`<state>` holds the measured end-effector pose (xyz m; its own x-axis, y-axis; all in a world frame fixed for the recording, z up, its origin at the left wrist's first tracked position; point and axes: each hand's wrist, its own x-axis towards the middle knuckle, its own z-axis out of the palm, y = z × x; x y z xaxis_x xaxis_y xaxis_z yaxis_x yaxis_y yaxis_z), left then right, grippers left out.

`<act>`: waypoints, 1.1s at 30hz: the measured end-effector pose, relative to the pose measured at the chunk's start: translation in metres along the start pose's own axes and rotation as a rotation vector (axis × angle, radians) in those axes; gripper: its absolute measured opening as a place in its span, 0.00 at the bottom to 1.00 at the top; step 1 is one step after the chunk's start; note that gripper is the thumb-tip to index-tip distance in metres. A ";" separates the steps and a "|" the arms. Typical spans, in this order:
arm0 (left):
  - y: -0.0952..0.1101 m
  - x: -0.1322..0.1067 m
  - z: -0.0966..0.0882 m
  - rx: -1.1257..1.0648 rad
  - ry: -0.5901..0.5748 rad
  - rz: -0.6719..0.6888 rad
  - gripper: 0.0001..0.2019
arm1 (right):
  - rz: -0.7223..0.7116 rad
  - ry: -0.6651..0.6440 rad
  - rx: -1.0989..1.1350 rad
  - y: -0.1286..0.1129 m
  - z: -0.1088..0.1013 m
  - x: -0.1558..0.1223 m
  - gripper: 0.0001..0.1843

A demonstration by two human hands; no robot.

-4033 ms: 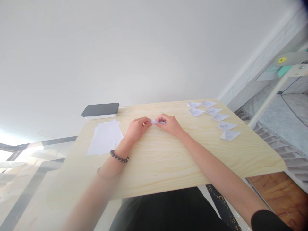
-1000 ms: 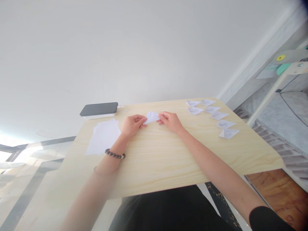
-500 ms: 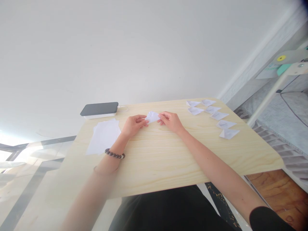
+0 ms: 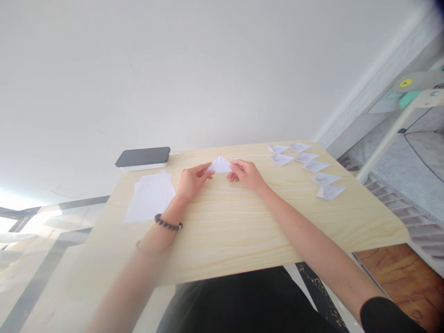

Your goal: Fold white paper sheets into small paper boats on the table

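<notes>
A small folded white paper (image 4: 221,165) is held up over the far middle of the wooden table, its peak pointing away from me. My left hand (image 4: 194,180) pinches its left corner between thumb and fingers. The right corner sits in the pinch of my right hand (image 4: 245,175). Some of the paper's edges are hidden behind my fingertips. Left of my left hand lies a loose stack of white paper sheets (image 4: 149,196). Several folded paper pieces (image 4: 316,166) are spread in a staggered group to the right of my right hand.
At the table's far left corner a dark phone (image 4: 143,157) lies on a white box (image 4: 145,167), with a white cable (image 4: 178,155) beside it. The pale wooden table (image 4: 236,231) stands against a white wall. A white metal pole (image 4: 385,141) rises beyond its right edge.
The folded paper has turned from a slant to level, its peak now pointing away. My left hand has shifted slightly, and both hands still grip the paper.
</notes>
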<state>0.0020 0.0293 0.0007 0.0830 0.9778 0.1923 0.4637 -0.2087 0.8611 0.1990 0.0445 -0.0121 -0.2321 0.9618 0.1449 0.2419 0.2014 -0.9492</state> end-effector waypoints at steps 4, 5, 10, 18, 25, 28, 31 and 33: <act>0.001 -0.003 0.002 -0.069 -0.099 0.049 0.21 | -0.008 -0.019 0.015 -0.002 0.001 -0.002 0.18; 0.002 -0.004 0.003 -0.102 -0.136 0.055 0.21 | -0.010 -0.021 0.022 -0.002 0.002 -0.002 0.18; 0.000 -0.004 0.005 -0.125 -0.172 0.028 0.18 | -0.019 -0.039 0.035 -0.004 0.004 -0.004 0.16; -0.005 0.000 0.003 -0.129 -0.171 -0.014 0.17 | -0.089 -0.036 -0.017 -0.005 0.006 -0.004 0.15; -0.007 0.002 0.001 -0.117 -0.221 -0.014 0.20 | -0.133 -0.034 -0.032 -0.004 0.005 -0.004 0.14; -0.006 0.002 0.002 -0.094 -0.205 -0.021 0.19 | -0.142 -0.025 -0.054 -0.004 0.005 -0.004 0.13; -0.004 0.001 0.003 -0.032 -0.144 -0.017 0.16 | -0.126 -0.019 -0.049 -0.004 0.005 -0.005 0.14; -0.003 0.000 0.004 0.035 -0.100 -0.001 0.15 | -0.102 -0.020 -0.031 -0.004 0.005 -0.005 0.15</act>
<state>0.0045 0.0302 -0.0035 0.1690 0.9753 0.1422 0.4939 -0.2087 0.8441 0.1943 0.0380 -0.0102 -0.2761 0.9320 0.2347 0.2448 0.3044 -0.9206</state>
